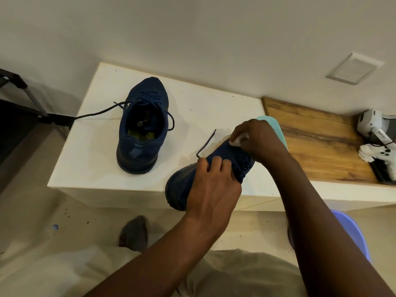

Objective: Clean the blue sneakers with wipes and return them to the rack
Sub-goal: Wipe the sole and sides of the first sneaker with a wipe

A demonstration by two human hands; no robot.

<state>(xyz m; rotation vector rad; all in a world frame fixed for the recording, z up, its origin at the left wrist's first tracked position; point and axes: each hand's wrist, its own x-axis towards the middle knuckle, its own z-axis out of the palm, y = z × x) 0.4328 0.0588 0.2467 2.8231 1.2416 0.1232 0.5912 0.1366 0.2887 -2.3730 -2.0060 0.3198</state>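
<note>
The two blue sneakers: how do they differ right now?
The sneaker on the table stands upright on its sole, untouched, opening upward, one lace trailing off the table's left edge. The held sneaker is tipped on its side; the left hand grips it while the right hand presses a white wipe against it. Both are dark blue lace-ups.

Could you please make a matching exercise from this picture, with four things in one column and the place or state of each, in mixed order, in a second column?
Things
1. held blue sneaker
2. other blue sneaker
3. white wipe
4. white game controller

Places or states
A. lies on the wooden surface at the right
B. stands alone on the white table, laces loose
C. gripped by the left hand, its heel end past the table's front edge
D. pressed on a sneaker by the right hand

Pairs: 1-C, 2-B, 3-D, 4-A
</note>
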